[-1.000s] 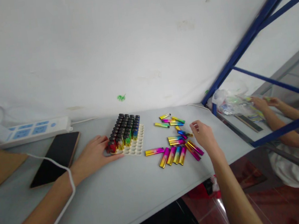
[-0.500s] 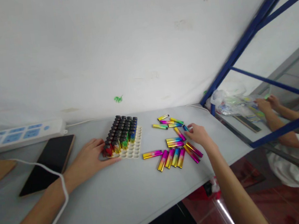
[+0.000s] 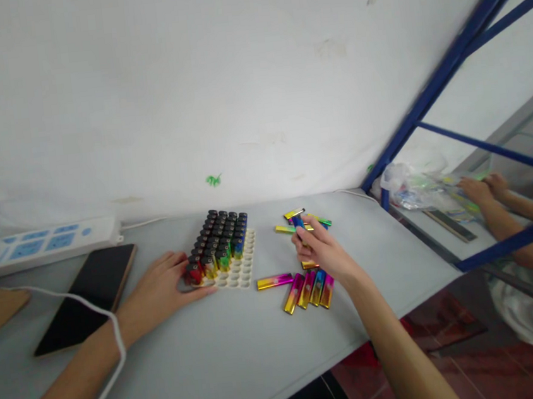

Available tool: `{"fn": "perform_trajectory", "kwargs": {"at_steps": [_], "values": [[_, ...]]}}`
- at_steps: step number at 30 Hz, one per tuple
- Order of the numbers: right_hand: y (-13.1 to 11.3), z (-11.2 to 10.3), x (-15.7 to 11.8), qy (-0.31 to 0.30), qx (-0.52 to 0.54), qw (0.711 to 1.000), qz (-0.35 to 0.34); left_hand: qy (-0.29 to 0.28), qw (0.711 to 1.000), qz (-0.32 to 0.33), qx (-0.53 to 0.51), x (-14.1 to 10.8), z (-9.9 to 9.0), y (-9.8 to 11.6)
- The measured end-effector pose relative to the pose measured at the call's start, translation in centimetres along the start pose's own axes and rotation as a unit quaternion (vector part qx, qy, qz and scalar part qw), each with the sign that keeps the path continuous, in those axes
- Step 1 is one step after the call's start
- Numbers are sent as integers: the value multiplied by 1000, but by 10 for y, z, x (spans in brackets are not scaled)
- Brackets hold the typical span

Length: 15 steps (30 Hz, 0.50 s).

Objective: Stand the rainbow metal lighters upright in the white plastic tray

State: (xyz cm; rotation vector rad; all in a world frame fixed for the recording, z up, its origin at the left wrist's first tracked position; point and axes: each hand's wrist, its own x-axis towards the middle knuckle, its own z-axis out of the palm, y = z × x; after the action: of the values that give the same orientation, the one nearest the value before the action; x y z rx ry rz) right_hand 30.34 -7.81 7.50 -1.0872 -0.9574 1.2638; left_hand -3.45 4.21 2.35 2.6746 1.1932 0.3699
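Rows of black-capped lighters [image 3: 220, 237] stand upright in a white tray [image 3: 234, 276] with round holes; bare holes show along its right and front sides. At the tray's near left corner my left hand [image 3: 164, 285] is closed on it, thumb along the front edge and fingers on the left side by a red lighter [image 3: 193, 273]. My right hand [image 3: 322, 247] pinches a dark blue lighter [image 3: 298, 221], raised over the loose ones. Several shiny yellow, pink and blue lighters [image 3: 296, 293] lie flat right of the tray. Some behind and under the right hand are hidden.
A black phone [image 3: 88, 294] lies at left before a white power strip [image 3: 52, 245]. A white cable [image 3: 118, 342] crosses over my left forearm. Blue metal bars [image 3: 421, 104] rise at right; beyond them, another person's hands [image 3: 482, 189] are near plastic bags [image 3: 407, 181].
My right hand has moved left from the right side of the loose lighters, lifting the blue lighter upright. My left hand stays at the tray. The view has shifted slightly.
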Motion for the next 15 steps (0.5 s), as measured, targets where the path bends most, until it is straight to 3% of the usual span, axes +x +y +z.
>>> {"fn": "perform_trajectory", "kwargs": {"at_steps": [3, 7, 11, 15], "values": [[0, 32, 23, 21, 19, 999, 42, 1, 1000, 0, 5, -1, -5, 4], [5, 59, 47, 38, 11, 995, 91, 0, 1000, -8, 6, -2, -6, 6], [19, 71, 52, 98, -9, 989, 110, 2, 1000, -8, 0, -3, -3, 5], [33, 71, 46, 99, -45, 989, 97, -3, 1000, 0, -4, -4, -3, 5]]}}
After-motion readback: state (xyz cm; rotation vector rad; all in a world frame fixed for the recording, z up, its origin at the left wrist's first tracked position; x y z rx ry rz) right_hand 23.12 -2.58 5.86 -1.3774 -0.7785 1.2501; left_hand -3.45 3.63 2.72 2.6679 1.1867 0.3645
